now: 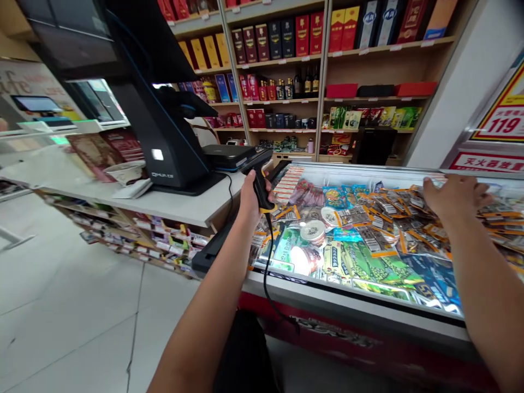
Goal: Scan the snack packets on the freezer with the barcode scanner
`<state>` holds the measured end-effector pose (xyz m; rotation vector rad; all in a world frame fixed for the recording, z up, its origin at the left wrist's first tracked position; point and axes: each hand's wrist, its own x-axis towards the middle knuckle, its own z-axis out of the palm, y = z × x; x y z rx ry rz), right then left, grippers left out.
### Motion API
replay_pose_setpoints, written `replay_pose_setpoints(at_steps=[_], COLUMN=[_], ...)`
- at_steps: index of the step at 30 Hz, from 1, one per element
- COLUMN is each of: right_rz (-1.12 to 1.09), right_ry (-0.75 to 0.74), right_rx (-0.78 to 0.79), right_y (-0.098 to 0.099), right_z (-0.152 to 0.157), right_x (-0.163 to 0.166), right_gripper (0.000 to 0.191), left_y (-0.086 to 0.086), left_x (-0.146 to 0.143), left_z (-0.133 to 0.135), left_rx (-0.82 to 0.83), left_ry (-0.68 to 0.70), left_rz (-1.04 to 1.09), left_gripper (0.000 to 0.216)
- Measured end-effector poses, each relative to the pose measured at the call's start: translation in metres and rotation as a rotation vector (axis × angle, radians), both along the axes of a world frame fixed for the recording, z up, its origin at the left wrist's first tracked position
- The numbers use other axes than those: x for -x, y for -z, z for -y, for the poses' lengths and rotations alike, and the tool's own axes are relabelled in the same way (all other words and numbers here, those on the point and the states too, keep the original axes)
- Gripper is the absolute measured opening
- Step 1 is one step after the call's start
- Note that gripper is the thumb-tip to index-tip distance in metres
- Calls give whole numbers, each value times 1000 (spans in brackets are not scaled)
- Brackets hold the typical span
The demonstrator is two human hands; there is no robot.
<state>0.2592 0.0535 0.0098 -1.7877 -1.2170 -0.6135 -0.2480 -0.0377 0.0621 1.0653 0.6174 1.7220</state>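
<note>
My left hand (254, 192) is wrapped round the grip of a black and yellow barcode scanner (260, 183), held over the left end of a display freezer (347, 299). The scanner's black cable (268, 267) hangs down in front of the freezer. Far to the right, my right hand (455, 194) is open, fingers spread, over a heap of small snack packets (388, 210) with orange edges. Whether it presses on them I cannot tell. Below the glass lie green ice-cream packs (368, 262), and round white-lidded tubs (313, 233) show left of the heap.
A black checkout terminal (164, 131) stands on the white counter (184, 206) at the left, with a bowl (126, 172) beside it. Shelves of boxed bottles (280, 38) fill the back wall. A white pillar (446, 93) rises behind the freezer's right side.
</note>
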Motion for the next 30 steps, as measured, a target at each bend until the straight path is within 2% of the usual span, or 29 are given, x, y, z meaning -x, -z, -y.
replay_pose_setpoints(at_steps=[1,2,6,8,10,14,18,20,22,26,30], right_rz=[-3,57,226,261,331,327,207,172,187,342,442], right_ry=[27,-55,-625,-880,-1047,-1125,-1096,-1089,-1103,-1144,-1152], right_rx=[13,15,46,138,266,522,771,887,933,874,857], right_y=[-3,-7,-11,-9,-7,-8,-10,-6,-1,10,14], right_z=[5,11,43,57,66,65,46,38,34,42,61], right_x=[22,46,157,212,263,361,440,461,465,445,428], right_gripper=[58,52,42,42,48,78,103,109,108,102,112], left_y=[4,8,25,30,34,40,47,49,49,43,36], left_x=[14,27,71,85,95,103,106,107,108,112,118], left_z=[3,6,12,11,9,6,9,10,11,17,25], left_rx=[18,36,55,37,2,12,55,68,65,49,3], left_ry=[-17,-38,-41,2,23,-37,-123,-156,-187,-214,-233], left_rz=[5,12,67,128,190,259,288,289,278,272,373], left_gripper=[40,40,40,40,39,41,40,39,38,39,44])
